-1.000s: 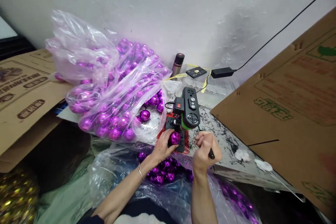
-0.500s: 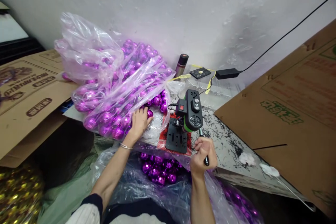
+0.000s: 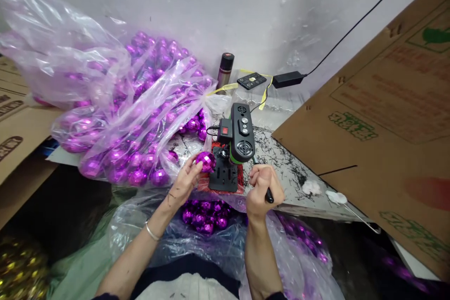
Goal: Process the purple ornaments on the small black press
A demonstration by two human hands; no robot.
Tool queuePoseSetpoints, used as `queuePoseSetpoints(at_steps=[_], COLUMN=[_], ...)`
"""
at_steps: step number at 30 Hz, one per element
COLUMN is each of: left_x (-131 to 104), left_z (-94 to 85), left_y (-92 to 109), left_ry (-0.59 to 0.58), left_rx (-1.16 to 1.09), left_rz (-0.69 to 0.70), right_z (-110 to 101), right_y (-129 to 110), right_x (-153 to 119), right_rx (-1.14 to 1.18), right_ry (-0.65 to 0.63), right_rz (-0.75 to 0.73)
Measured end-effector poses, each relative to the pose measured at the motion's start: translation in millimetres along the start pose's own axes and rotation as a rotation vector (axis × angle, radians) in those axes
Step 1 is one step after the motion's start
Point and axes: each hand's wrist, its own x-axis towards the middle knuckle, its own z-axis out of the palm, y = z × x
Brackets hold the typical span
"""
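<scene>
Between the thumb and fingers of my left hand (image 3: 185, 179) is a shiny purple faceted ball ornament (image 3: 205, 162), held beside the small black bench machine (image 3: 242, 132). My right hand (image 3: 264, 188) is wrapped round the machine's lever handle (image 3: 269, 196), whose black tip pokes out below the fist. The machine stands on a black slotted base plate (image 3: 223, 179) over a red sheet. To the left, a big clear plastic bag (image 3: 151, 117) of purple balls lies open toward the machine. More purple balls (image 3: 204, 218) sit in a plastic bag below the table edge.
Behind the machine stand a flask (image 3: 225, 69), a phone (image 3: 251, 80) and a black power adapter (image 3: 288, 79) with its cord. Cardboard boxes flank the table, a large one (image 3: 379, 117) on the right. Black clippings (image 3: 277, 159) litter the tabletop. Gold ornaments (image 3: 21, 267) lie lower left.
My left hand has picked a purple ball from the bag's mouth and brought it right, beside the machine. My right hand stays on the lever. The whole view has shifted.
</scene>
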Motion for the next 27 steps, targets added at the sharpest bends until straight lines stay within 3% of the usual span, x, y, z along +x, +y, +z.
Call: queuePoseSetpoints(at_steps=[5,9,13,19,27], left_x=[6,16,20,27,21], left_z=[18.0,18.4,18.0,21.3,9.3], left_y=[-59,-80,-82,-79,-72], left_ry=[-0.014,0.013,-0.001,-0.054,-0.166], left_rx=[0.254,0.612,0.819,0.823,0.870], left_rz=[0.125,0.291,0.399,0.440,0.458], right_z=[-3,-7,-9,-9,-9], right_y=[0,4,6,5,5], right_x=[0,-5,-9,-11,-13], right_rx=[-0.014,-0.038,-0.059,-0.063,-0.079], right_ry=[-0.045,-0.078,-0.087,-0.078,-0.063], right_rz=[-0.021,-0.045,-0.046,-0.044,-0.035])
